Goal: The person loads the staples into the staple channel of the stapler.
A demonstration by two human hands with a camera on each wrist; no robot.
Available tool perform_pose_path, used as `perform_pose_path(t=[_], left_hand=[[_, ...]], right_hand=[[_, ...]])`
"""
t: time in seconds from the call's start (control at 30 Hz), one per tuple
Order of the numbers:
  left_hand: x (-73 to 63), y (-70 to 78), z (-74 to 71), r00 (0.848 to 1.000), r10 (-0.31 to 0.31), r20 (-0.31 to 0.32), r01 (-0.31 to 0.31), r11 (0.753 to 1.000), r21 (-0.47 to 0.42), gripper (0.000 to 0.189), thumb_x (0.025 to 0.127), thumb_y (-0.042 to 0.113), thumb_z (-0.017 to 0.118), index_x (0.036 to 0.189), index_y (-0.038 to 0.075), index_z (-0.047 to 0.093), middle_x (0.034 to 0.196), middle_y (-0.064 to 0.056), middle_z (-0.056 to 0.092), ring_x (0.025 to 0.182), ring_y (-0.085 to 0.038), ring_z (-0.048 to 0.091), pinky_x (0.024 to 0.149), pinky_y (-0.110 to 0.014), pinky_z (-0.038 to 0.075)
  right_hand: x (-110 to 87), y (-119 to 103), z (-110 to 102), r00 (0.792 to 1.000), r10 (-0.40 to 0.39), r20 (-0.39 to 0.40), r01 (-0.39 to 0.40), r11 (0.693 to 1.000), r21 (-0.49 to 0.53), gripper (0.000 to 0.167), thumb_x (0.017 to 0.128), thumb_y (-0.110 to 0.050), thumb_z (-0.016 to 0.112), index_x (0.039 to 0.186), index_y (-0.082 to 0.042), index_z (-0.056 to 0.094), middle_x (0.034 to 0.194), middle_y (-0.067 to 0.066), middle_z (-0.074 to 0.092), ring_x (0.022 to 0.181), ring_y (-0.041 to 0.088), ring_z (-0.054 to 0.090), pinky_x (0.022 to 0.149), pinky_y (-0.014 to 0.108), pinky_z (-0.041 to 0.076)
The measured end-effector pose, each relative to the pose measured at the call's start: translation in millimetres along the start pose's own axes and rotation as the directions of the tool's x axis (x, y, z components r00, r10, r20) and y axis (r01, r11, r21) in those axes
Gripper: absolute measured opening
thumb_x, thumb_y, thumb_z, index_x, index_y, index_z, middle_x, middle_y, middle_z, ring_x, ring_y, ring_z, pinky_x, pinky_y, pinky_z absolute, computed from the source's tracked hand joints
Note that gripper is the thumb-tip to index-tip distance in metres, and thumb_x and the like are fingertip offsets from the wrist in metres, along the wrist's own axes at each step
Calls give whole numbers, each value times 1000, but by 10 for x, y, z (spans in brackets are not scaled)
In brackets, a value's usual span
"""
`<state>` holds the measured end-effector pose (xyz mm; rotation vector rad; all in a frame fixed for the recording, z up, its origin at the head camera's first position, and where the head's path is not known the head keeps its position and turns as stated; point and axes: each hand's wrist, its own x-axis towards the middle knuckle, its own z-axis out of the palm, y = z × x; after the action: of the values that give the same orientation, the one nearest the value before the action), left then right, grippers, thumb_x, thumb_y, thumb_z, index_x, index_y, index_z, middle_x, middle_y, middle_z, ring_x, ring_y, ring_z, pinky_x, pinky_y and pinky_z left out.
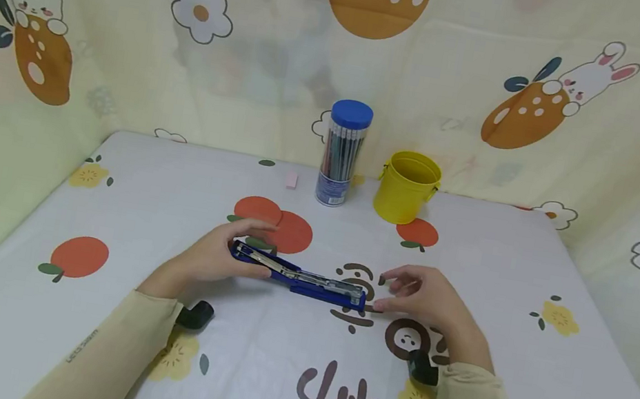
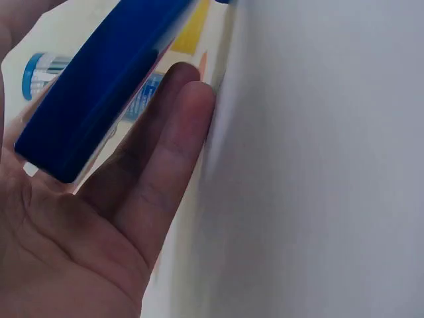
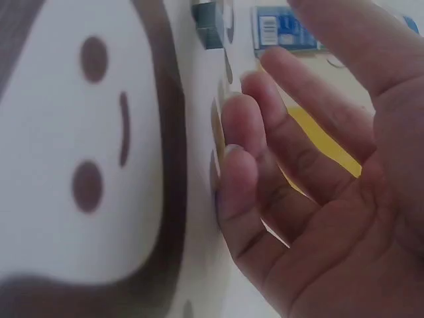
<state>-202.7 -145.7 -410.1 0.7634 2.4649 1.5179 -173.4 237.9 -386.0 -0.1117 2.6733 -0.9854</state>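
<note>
A blue stapler [image 1: 295, 275] is swung open, its metal inner parts showing upward in the head view. My left hand [image 1: 218, 254] grips its left end between thumb and fingers. In the left wrist view, the stapler's blue body [image 2: 93, 86] crosses above the palm, with two fingers [image 2: 173, 139] extended beside it. Just beyond the stapler's right end is my right hand [image 1: 426, 300], thumb and index finger apart. A small dark thing [image 1: 382, 280] shows at its fingertip, too small to identify. The right wrist view has bent fingers [image 3: 240, 179] and a small grey-green block [image 3: 209, 26] of unclear kind.
A clear tube of pencils with a blue lid [image 1: 351, 115] stands at the back of the table. Right of it is a yellow bucket [image 1: 398, 198]. A small pink piece [image 1: 292, 181] lies left of the tube. Printed cloth [image 1: 249, 91] hangs behind the table.
</note>
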Motion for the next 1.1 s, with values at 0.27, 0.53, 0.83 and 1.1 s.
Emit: perform_pose_path(t=[0.27,0.53,0.83,1.1], left_hand=[[-86,-211,-18,1000,13,23,-10,993,-119,59,80,16,88,132,8,62,124,-4,68,119,-20,58,105,-50,39],[-81,-213,-43,999,-29,29,33,992,-123,49,79,18,88,123,12,68,119,-1,68,110,-23,60,95,-48,47],[-38,-226,-20,999,-40,27,43,988,-147,42,80,16,87,117,11,70,115,-3,69,106,-26,62,87,-37,51],[-45,-208,-37,997,-81,20,83,986,-142,41,81,19,87,117,11,71,115,-2,70,105,-27,62,88,-41,49]], right_hand=[[-3,69,33,998,-26,55,22,996,81,47,72,-32,93,113,-14,77,93,2,66,89,23,55,77,35,48],[0,49,48,998,-18,63,14,997,71,39,73,-29,92,108,-15,79,90,3,65,86,24,54,73,35,49],[-9,61,44,999,10,39,-12,999,52,32,76,-30,91,103,-16,80,87,4,65,83,23,56,71,34,51],[5,79,16,999,19,39,-21,999,35,28,74,-33,92,96,-19,81,88,3,67,85,23,57,74,34,51]])
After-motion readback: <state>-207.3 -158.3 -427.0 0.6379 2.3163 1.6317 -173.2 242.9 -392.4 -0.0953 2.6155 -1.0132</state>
